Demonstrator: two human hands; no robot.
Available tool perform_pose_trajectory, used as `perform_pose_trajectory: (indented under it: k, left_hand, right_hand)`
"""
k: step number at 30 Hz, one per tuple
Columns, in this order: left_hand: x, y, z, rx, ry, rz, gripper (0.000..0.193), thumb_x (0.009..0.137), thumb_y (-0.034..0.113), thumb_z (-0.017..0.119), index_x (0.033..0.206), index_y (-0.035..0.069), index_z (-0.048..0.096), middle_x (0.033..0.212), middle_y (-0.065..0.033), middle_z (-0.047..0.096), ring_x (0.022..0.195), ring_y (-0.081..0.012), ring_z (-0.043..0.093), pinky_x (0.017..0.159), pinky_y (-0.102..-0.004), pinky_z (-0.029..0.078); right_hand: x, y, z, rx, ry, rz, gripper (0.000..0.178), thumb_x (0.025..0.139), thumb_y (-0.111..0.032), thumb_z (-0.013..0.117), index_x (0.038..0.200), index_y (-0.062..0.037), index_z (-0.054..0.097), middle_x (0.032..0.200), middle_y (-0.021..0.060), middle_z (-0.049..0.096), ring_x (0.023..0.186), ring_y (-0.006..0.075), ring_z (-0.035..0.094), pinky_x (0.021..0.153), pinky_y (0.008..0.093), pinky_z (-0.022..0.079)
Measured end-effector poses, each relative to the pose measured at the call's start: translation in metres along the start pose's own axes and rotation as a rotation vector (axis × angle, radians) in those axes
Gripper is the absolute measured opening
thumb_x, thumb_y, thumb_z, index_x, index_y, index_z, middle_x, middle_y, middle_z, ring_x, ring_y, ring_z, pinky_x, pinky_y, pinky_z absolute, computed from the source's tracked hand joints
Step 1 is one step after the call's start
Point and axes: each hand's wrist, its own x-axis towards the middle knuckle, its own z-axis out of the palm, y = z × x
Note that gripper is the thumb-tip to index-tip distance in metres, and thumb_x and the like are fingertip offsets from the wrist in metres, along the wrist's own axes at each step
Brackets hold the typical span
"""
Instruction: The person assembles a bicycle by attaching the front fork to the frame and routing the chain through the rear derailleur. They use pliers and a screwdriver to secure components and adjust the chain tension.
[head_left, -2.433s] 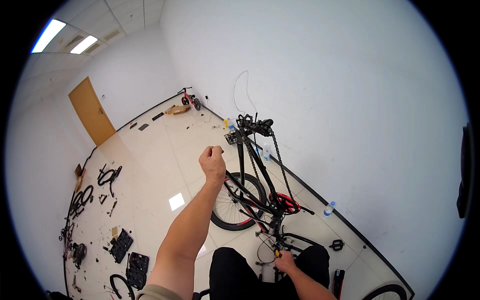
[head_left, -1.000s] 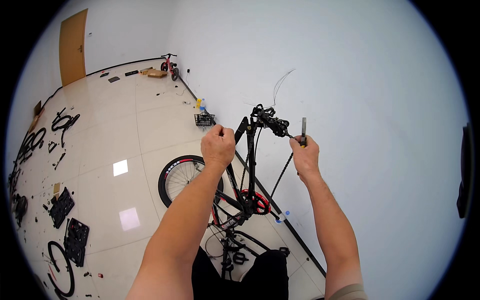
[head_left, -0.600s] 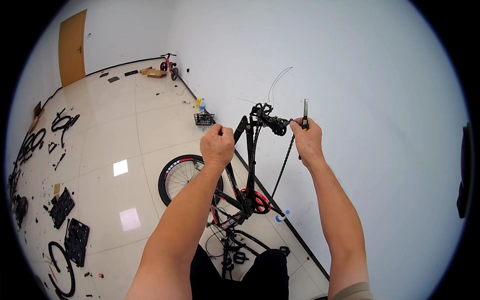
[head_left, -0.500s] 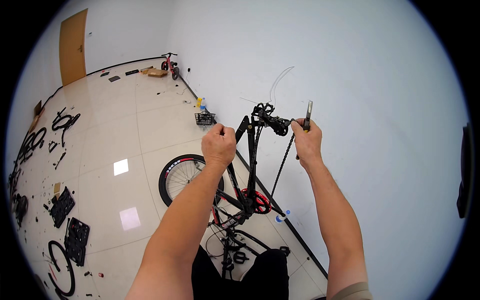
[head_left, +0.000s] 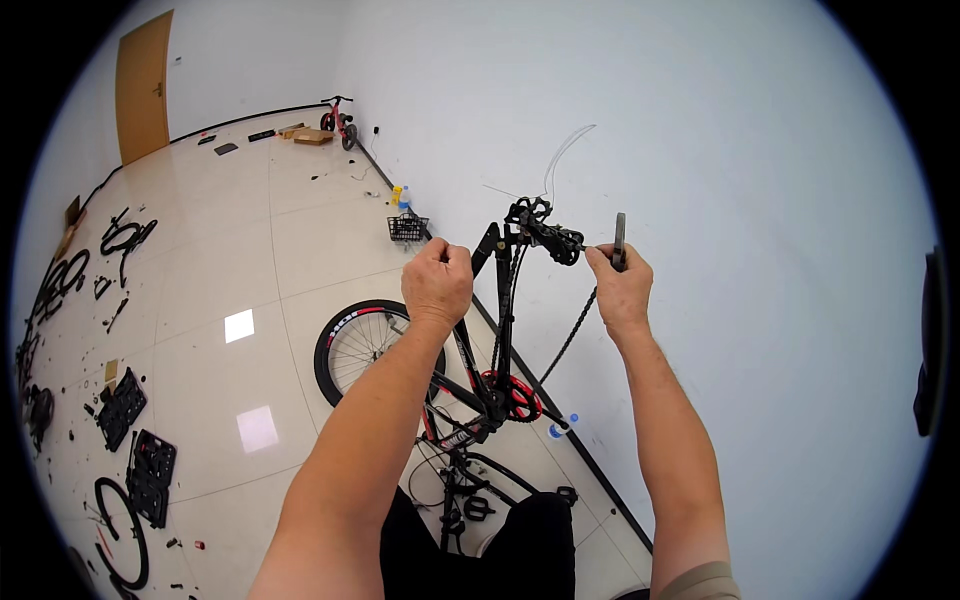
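A black bicycle frame [head_left: 506, 300] stands in front of me, with a black rear derailleur [head_left: 556, 240] near its top end. My right hand [head_left: 626, 295] is closed round a pair of pliers [head_left: 620, 235], their grey jaws pointing up. Its thumb and finger pinch close to the derailleur's right end; what they pinch is too small to make out. A black chain [head_left: 570, 335] runs from beside this hand down to the red chainring [head_left: 522, 398]. My left hand [head_left: 437, 285] is closed left of the frame, its fingertips hidden. Thin cable [head_left: 556, 160] sticks up above the derailleur.
A white wall [head_left: 760, 200] rises close on the right. By its foot stand a water bottle [head_left: 563, 426] and a black basket [head_left: 408, 229]. One wheel [head_left: 345, 345] is behind my left forearm. Open tool cases [head_left: 152, 475] and loose bicycle parts [head_left: 125, 237] lie across the left floor.
The pliers have turned slightly in my right hand, and that hand sits a little farther right. My left hand stays closed in nearly the same place. The view has shifted slightly.
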Motion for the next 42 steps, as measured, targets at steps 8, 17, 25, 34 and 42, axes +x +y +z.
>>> perform_pose_trajectory:
  k: [8, 17, 25, 34, 42]
  left_hand:
    - [-0.001, 0.001, -0.002, 0.014, -0.009, -0.016, 0.03, 0.084, 0.027, 0.05, 0.074, 0.002, 0.063, 0.071, -0.025, 0.062, 0.069, -0.0456, 0.06, 0.066, -0.0495, 0.048]
    - [-0.002, 0.002, -0.004, 0.025, -0.009, -0.011, 0.028, 0.083, 0.025, 0.051, 0.075, 0.0, 0.061, 0.071, -0.0257, 0.06, 0.067, -0.0434, 0.057, 0.065, -0.0475, 0.047]
    - [-0.005, 0.0, -0.003, -0.031, 0.008, 0.053, 0.026, 0.083, 0.02, 0.051, 0.073, -0.004, 0.056, 0.066, -0.0261, 0.054, 0.059, -0.0391, 0.049, 0.06, -0.0437, 0.043]
    - [-0.002, 0.001, -0.002, 0.007, 0.002, 0.017, 0.028, 0.084, 0.025, 0.051, 0.076, 0.001, 0.063, 0.072, -0.0253, 0.062, 0.071, -0.0454, 0.06, 0.066, -0.0493, 0.047]
    - [-0.002, 0.0, 0.0, -0.018, 0.021, 0.062, 0.026, 0.083, 0.019, 0.051, 0.072, -0.004, 0.057, 0.061, -0.0207, 0.052, 0.055, -0.0294, 0.049, 0.057, -0.0403, 0.043]
  right_hand:
    - [0.011, -0.003, -0.001, -0.099, -0.059, -0.162, 0.02, 0.084, -0.017, 0.07, 0.083, 0.0018, 0.065, 0.064, -0.0007, 0.051, 0.059, 0.0096, 0.043, 0.055, 0.0283, 0.037]
    - [0.018, -0.001, 0.02, -0.013, 0.015, -0.245, 0.016, 0.084, -0.013, 0.069, 0.079, 0.0009, 0.064, 0.063, 0.0001, 0.054, 0.058, 0.0102, 0.046, 0.055, 0.0286, 0.04]
    - [0.023, -0.007, 0.02, 0.188, 0.178, -0.161, 0.017, 0.085, -0.015, 0.07, 0.082, 0.0013, 0.066, 0.066, -0.0027, 0.053, 0.061, 0.0074, 0.044, 0.056, 0.0261, 0.038]
    - [0.026, -0.016, 0.001, 0.121, 0.024, -0.089, 0.02, 0.087, -0.018, 0.07, 0.084, 0.0014, 0.066, 0.067, -0.0022, 0.052, 0.061, 0.008, 0.042, 0.056, 0.0274, 0.036]
    - [0.019, -0.01, -0.007, 0.063, 0.043, -0.08, 0.02, 0.088, -0.019, 0.071, 0.085, 0.0005, 0.066, 0.068, -0.0052, 0.048, 0.063, 0.0071, 0.038, 0.056, 0.0265, 0.032]
